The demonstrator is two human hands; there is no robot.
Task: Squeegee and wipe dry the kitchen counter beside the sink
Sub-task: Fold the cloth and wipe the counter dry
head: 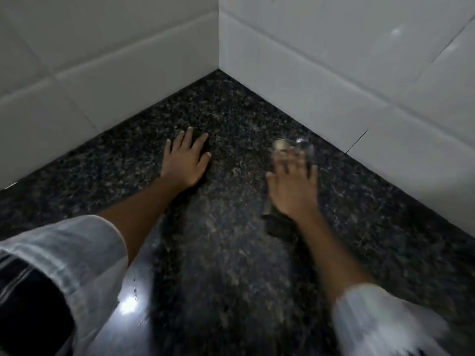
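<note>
The dark speckled granite counter (231, 253) runs into a corner between two tiled walls. My left hand (183, 160) lies flat on it with the fingers apart, holding nothing. My right hand (293, 186) is blurred by motion and lies over a squeegee (279, 227), fingers spread along it. The squeegee's dark handle end shows under my wrist. A pale, shiny part shows past my fingertips, near the right wall. The rest of the squeegee is hidden under my hand.
White tiled walls stand at the back left (102, 60) and back right (334, 60) and meet at the far corner. A bright glare (128, 304) sits on the counter's near left part. Pale sleeves cover both forearms.
</note>
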